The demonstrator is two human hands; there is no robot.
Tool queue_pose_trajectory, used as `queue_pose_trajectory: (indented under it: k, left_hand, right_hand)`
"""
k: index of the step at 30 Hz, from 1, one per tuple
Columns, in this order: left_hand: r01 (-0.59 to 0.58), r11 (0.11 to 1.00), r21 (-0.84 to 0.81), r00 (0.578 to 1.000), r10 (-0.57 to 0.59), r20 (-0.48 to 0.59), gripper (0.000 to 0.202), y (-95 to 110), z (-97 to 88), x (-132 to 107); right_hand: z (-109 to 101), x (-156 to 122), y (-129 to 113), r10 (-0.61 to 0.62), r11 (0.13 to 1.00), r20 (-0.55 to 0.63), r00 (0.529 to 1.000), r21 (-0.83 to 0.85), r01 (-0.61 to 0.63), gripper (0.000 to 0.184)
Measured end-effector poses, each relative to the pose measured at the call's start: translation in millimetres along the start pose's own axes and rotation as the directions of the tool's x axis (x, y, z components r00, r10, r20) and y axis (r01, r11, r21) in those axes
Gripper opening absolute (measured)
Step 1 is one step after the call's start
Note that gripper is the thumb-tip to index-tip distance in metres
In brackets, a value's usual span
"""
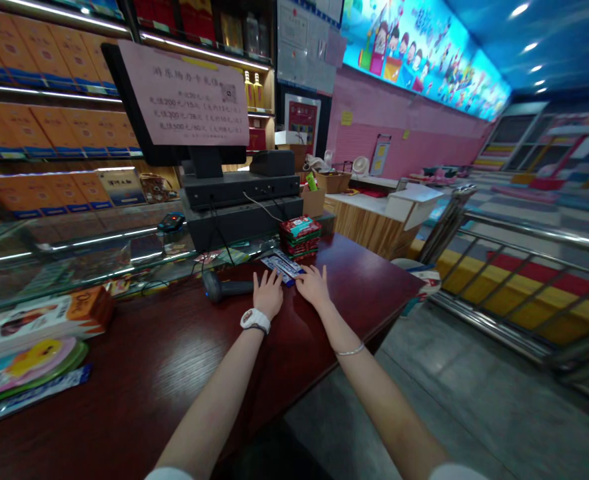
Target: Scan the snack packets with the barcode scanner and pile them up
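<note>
Both my arms reach out over a dark red wooden counter [174, 360]. My left hand [268, 293], with a white watch on the wrist, lies flat on the counter with fingers stretched out. My right hand [313, 285], a thin bracelet on its wrist, also lies flat with fingers spread. The fingertips of both hands touch a flat blue and white packet [282, 264] lying between them. Just behind the packet stands a stack of red and green packets [300, 236]. A dark handheld scanner [220, 287] lies on the counter just left of my left hand.
A black till with a screen and a pink notice [184, 97] stands behind. A glass display case [64, 260] runs left, with colourful boxes and packets [29, 333] on the counter. Shelves of orange cartons [34, 80] fill the wall. Metal railings [524, 267] stand at right.
</note>
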State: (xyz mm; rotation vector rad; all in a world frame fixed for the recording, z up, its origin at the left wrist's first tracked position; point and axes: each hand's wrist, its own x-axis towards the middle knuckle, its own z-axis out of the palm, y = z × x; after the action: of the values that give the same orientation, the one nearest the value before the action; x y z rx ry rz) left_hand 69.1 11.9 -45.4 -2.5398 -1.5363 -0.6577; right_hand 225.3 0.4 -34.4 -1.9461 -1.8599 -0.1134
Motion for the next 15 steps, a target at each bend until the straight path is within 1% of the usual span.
queue_pose_trajectory:
  k: [3,7,10,15]
  left_hand:
    - [-0.052,0.998,-0.019,0.998,0.053,0.039,0.045,2.0,-2.3,0.3]
    - [-0.104,0.990,-0.091,0.990,0.112,0.089,0.045,5.5,-5.4,1.7]
    - [-0.096,0.986,-0.138,0.988,0.111,0.105,0.047,7.8,-7.3,2.6]
    - [-0.088,0.988,-0.123,0.988,0.102,0.114,0.048,8.4,-7.9,1.6]
  right_hand:
    - [-1.1,-0.3,1.1,0.010,0.999,-0.027,1.000,0.044,-0.009,0.028]
    - [2.7,0.5,-2.2,-0.016,0.998,0.014,1.000,0.053,0.015,0.027]
    - [2.1,1.7,-0.9,0.020,0.998,0.035,0.999,0.057,-0.022,0.025]
    - [-4.0,3.0,9.7,0.085,0.995,0.030,0.996,0.052,-0.087,0.026]
